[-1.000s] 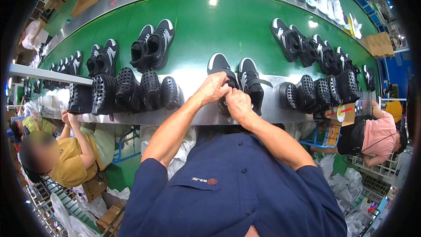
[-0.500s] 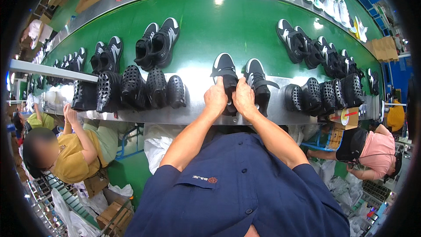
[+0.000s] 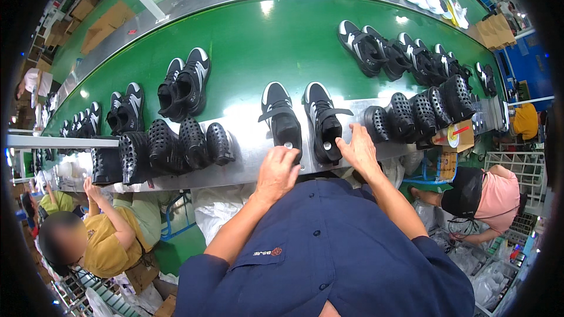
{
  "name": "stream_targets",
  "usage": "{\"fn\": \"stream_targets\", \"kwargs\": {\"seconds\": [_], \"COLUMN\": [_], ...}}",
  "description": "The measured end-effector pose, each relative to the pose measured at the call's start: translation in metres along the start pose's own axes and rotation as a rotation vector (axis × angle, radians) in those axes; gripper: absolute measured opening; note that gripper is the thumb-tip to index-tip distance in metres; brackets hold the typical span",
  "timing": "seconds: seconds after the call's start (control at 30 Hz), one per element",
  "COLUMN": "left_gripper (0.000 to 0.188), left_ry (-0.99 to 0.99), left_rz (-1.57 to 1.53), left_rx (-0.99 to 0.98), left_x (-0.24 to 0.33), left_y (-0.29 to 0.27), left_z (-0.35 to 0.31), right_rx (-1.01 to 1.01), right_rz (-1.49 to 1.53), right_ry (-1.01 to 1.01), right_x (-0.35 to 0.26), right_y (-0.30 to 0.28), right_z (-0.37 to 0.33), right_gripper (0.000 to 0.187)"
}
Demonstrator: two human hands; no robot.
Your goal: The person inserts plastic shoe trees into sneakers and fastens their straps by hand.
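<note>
Two black sneakers with grey-white toes stand side by side in front of me, toes pointing away: a left sneaker (image 3: 276, 107) and a right sneaker (image 3: 321, 111). Each has a strap lying across it, its end sticking out to the side. A pale round spot shows inside each heel. My left hand (image 3: 277, 171) is at the heel of the left sneaker, fingers bent but apart, fingertips at the collar. On the outer side of the right sneaker, my right hand (image 3: 359, 149) has its fingers spread, its thumb by the heel collar. Neither hand is closed around a shoe.
Black perforated shoe-shaped forms stand in a left row (image 3: 164, 147) and a right row (image 3: 414, 116) on the metal ledge (image 3: 247, 167). More sneaker pairs (image 3: 185, 85) rest on the green surface (image 3: 247, 41). Co-workers sit left (image 3: 111, 235) and right (image 3: 496, 202).
My hands have come off the left sneaker's sides and moved apart. The left is now behind its heel; the right has crossed to the right sneaker's outer side. The whole view has turned.
</note>
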State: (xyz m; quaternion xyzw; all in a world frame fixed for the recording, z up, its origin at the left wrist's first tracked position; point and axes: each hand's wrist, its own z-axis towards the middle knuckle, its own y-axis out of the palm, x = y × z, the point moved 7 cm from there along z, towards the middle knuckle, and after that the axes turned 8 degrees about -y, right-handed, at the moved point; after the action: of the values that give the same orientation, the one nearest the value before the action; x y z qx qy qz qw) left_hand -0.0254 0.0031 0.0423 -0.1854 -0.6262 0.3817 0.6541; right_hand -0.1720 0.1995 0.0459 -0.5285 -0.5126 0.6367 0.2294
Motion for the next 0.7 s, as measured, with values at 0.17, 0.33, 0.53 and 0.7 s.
{"fn": "stream_targets", "kwargs": {"seconds": [0.17,0.33,0.53,0.7], "left_gripper": [0.073,0.042,0.031,0.033], "left_ry": [-0.103,-0.247,-0.166,-0.251], "left_rz": [0.087,0.246,0.361,0.504], "left_rx": [-0.464,-0.496,-0.27,-0.238], "left_x": [0.011,-0.003,-0.018,-0.107], "left_y": [0.054,0.072,0.042,-0.009], "left_z": [0.026,0.025,0.09,0.163], "right_rx": [-0.241,-0.194,-0.282,-0.112], "right_rz": [0.33,0.519,0.297,0.104], "right_ry": [-0.061,-0.108,-0.114,-0.064], "right_x": [0.014,-0.023,0.01,0.027], "right_y": [0.095,0.076,0.01,-0.07], "right_z": [0.026,0.021,0.059,0.13], "right_gripper": [0.041,0.052,0.06,0.054]}}
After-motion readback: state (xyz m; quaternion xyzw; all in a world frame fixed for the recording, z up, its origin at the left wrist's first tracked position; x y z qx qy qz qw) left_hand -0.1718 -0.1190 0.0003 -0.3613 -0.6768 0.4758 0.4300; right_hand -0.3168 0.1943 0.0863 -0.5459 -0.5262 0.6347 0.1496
